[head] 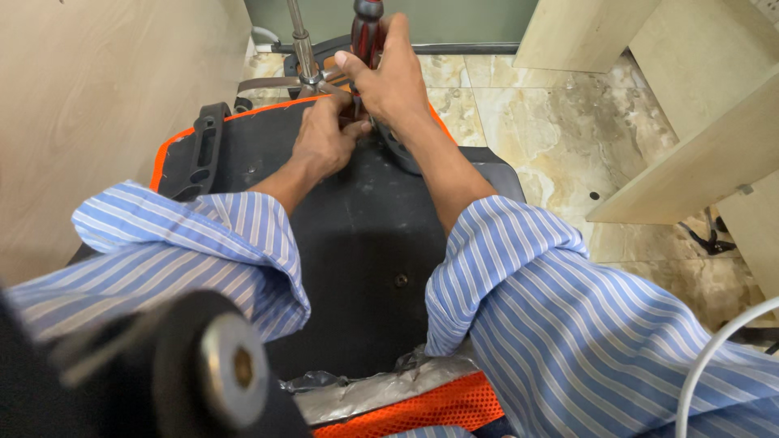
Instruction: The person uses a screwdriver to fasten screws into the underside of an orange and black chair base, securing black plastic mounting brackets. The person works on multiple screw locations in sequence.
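The person is leaning over an upturned office chair seat (357, 243), its black underside facing up and an orange edge showing around it. The right hand (395, 77) is gripping one screwdriver (367, 31) by its dark red and black handle, holding it upright at the far end of the seat. The left hand (323, 139) is sitting just below and beside it, fingers curled down at the spot where the screwdriver tip is meeting the seat (what they are pinching, I cannot tell). Just behind both hands, one metal gas-lift column (302, 45) is standing up. One black armrest bracket (203, 154) is lying at the seat's left edge, well apart from the hands. Two striped blue sleeves are rolled up.
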